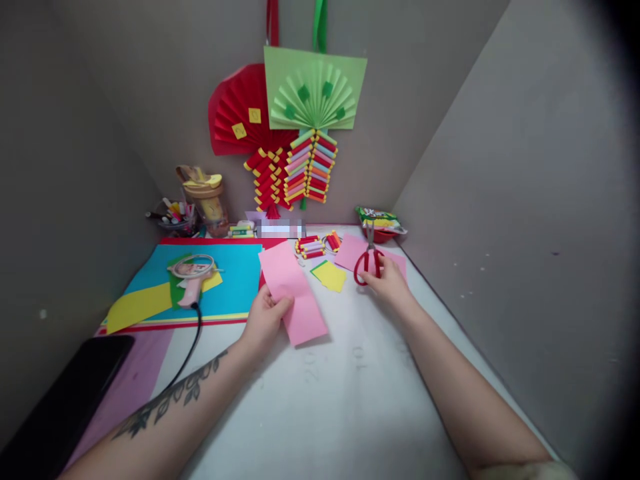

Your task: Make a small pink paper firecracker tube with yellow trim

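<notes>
Pink paper strip [301,307] is in the left hand [267,317], pinched between thumb and fingers and held over the middle of the white desk [350,400]. Right hand [390,283] has the red-handled scissors [371,263] by the loops, blades pointing away toward the wall, right above more pink paper [350,254] lying on the desk. Between the two hands there's a yellow paper piece [330,276] with a bit of green at its edge, and just behind it some little red and purple rolls [311,246] with yellow ends. Over on the left, a pink-handled tool with a round ring [193,283] sits on a stack of blue sheets [240,283], black cord trailing off it. Up on the wall hang a red fan [240,110] and a green one [317,93], pretty colorful stuff.
</notes>
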Motion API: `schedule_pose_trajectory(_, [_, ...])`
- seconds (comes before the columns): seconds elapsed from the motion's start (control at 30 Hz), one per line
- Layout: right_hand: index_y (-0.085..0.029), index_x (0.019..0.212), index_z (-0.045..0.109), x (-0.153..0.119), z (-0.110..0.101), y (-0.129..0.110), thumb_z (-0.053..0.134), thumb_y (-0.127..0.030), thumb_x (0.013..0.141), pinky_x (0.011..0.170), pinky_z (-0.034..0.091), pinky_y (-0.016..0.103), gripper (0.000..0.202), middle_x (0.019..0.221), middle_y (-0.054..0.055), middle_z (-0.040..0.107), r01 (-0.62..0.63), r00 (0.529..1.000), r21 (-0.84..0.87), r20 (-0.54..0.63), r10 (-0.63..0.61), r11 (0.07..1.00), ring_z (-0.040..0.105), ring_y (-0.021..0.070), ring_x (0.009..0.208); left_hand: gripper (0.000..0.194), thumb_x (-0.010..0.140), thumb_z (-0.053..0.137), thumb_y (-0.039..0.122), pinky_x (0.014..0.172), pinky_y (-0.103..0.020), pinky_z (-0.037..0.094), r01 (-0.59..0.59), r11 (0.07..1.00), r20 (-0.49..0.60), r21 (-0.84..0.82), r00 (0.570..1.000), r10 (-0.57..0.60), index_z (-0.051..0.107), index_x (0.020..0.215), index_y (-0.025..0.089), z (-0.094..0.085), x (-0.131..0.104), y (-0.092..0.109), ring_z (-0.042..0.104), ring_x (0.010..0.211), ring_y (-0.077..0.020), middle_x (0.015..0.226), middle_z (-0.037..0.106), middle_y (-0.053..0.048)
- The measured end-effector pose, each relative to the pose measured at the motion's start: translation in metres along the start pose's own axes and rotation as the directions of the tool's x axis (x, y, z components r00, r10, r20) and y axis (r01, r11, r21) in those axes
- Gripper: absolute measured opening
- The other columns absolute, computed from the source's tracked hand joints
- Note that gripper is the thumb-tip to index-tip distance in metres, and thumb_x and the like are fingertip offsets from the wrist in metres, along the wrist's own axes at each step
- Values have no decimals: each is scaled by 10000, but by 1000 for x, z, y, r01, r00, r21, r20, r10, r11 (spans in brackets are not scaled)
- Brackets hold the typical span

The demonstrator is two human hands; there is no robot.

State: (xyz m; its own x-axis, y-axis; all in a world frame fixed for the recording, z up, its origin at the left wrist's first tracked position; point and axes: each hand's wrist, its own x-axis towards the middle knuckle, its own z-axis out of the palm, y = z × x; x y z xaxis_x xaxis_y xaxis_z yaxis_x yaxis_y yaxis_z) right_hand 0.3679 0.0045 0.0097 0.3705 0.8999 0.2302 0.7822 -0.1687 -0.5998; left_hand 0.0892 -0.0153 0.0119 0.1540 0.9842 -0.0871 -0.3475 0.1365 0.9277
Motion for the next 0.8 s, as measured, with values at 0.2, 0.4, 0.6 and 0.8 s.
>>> schedule_pose_trajectory(0.2, [-108,1221,494,0,6,17,535,-202,735,847,406,372,497,1133,176,509,-25,1000,-287,6,28,958,497,289,1027,417,667,705,266,733,-312,504,16,1000,-6,12,1000,-16,544,1042,179,0,1,0,632,847,-197,1010,658,-74])
schedule_pose_trajectory(0.4, [-162,1003,603,-26,8,-26,440,-161,814,880,406,396,250,1000,125,563,286,958,-44,29,-285,957,502,254,1003,436,648,710,269,711,-305,507,15,999,-1,33,1000,-15,553,1043,171,2,0,0,639,821,-198,988,665,-75])
schedule_pose_trajectory(0.6, [-219,1067,574,-72,17,-67,456,-139,820,810,463,332,285,1051,90,520,702,650,263,145,-746,662,514,191,967,405,656,710,268,714,-334,509,28,999,58,41,998,-30,554,1012,157,3,-3,-1,641,802,-208,961,670,-85])
schedule_pose_trajectory(0.8, [-252,932,644,-85,26,-63,477,-141,812,803,462,341,234,1029,69,548,686,662,279,141,-736,672,518,181,921,408,660,710,275,692,-333,513,40,998,92,41,995,-44,562,1021,157,3,-6,-1,644,810,-226,965,674,-95])
